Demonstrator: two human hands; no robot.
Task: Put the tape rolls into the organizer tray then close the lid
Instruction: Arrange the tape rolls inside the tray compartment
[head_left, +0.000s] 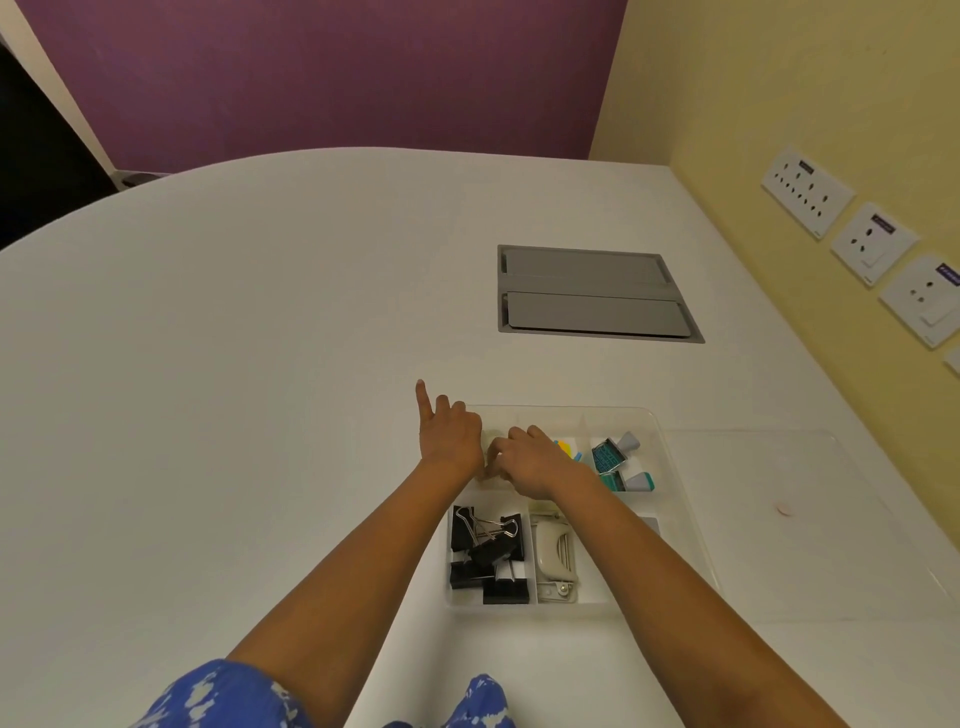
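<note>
A clear plastic organizer tray (670, 457) sits on the white table, divided into compartments. Its clear lid (810, 519) lies flat on the table to the right of it. Both my hands meet over the tray's far left compartment. My left hand (451, 434) rests at the tray's left edge with the index finger pointing away. My right hand (530, 460) curls over a pale tape roll (491, 441), which shows only as a sliver between the hands. Whether either hand grips the roll I cannot tell.
Black binder clips (488, 556) fill the near left compartment, a beige punch (556, 556) the one beside it, teal stamps (618, 460) the far right. A grey cable hatch (595, 293) is set in the table beyond. Wall sockets (872, 241) line the yellow wall at right.
</note>
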